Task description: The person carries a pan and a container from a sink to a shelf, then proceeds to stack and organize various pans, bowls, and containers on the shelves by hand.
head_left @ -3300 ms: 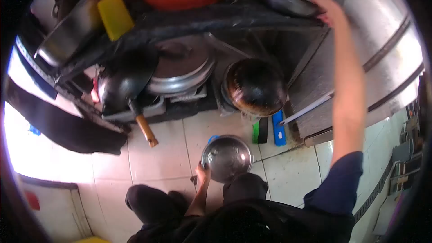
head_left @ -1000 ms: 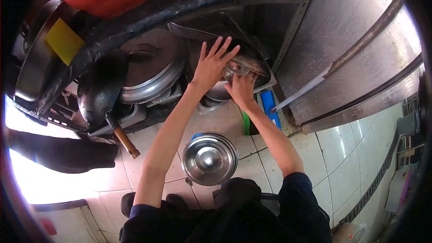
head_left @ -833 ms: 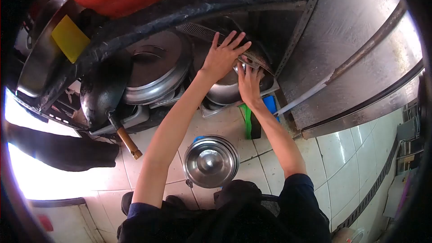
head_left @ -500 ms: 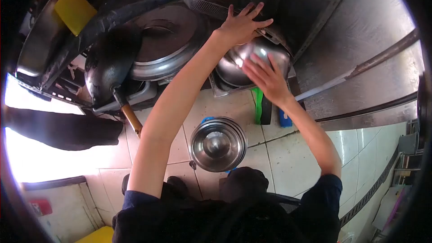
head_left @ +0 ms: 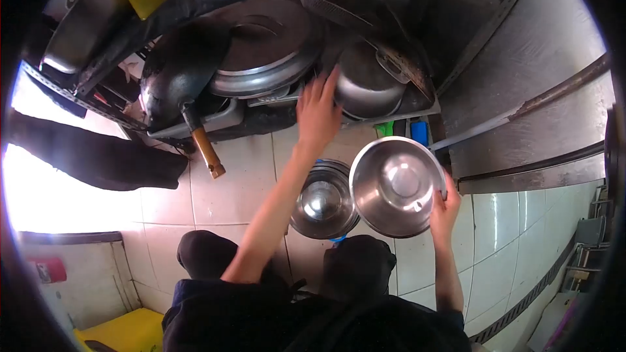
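Observation:
A shiny metal bowl (head_left: 399,186) is tilted with its inside facing up, its right rim gripped by my right hand (head_left: 445,205). It overlaps the right edge of a nested stack of metal bowls (head_left: 321,207) on the tiled floor. My left hand (head_left: 319,112) reaches toward the low shelf with its fingers stretched out, holding nothing. It is near the left side of a round metal pot (head_left: 368,85) on the shelf. Whether its fingertips touch anything cannot be made out.
A large lidded pan (head_left: 264,49) and a black wok (head_left: 179,68) with a wooden handle (head_left: 207,151) stand on the shelf. The handle juts out over the floor. A metal panel (head_left: 528,111) borders the right, and a dark cloth (head_left: 98,156) hangs at left.
My right hand has come down and back from the shelf, now with a metal bowl in it. My left hand has moved down and left, off the metalware at the right of the shelf.

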